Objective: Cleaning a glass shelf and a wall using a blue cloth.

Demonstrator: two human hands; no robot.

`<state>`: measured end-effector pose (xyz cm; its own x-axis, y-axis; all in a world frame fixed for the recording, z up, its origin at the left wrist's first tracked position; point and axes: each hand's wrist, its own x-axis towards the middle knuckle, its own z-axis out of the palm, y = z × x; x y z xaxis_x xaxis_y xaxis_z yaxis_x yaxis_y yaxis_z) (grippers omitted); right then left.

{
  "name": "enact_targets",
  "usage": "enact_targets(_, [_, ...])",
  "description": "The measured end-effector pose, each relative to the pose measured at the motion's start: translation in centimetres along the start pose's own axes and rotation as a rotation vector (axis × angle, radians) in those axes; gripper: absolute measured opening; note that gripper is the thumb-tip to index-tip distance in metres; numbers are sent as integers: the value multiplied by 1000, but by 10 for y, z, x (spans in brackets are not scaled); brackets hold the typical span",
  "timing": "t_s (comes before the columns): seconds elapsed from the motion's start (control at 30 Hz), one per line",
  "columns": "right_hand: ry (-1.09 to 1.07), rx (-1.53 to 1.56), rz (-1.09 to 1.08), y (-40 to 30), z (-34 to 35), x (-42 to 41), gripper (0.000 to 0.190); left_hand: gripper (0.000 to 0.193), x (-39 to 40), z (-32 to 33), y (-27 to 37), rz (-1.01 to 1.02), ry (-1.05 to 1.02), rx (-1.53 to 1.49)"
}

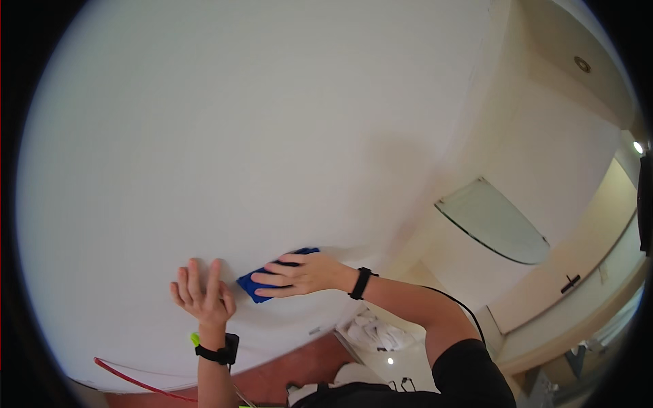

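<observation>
A large white wall [245, 132] fills most of the view before me. My right hand [301, 275] lies flat over a folded blue cloth [250, 285] and presses it to the wall, fingers spread across it. Part of the cloth is hidden under the palm and fingers. Left of the cloth, my left hand [203, 296] is raised at the wall with fingers apart, holding nothing. Whether its fingertips touch the surface is hard to tell. Black straps [362, 283] are on both wrists, the left one carrying a small dark device [230, 349].
A glass corner shelf [495, 224] juts out at right, near the adjoining wall [541, 153]. Farther right is a door with a dark handle [570, 283]. Below lie a reddish surface [296, 370], a white crumpled bundle [375, 331] and a thin red strip [137, 380].
</observation>
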<state>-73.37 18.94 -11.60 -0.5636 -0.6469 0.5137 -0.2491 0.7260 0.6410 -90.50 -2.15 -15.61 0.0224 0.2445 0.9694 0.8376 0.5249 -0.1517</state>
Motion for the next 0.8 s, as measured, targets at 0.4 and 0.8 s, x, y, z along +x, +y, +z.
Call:
enact_targets(0.4, [229, -141, 172, 53, -44, 42, 42, 44, -6, 7, 7, 14, 51, -46])
enact_targets(0.8, [-13, 109, -315, -23, 54, -4, 39, 44, -13, 12, -6, 14, 40, 26])
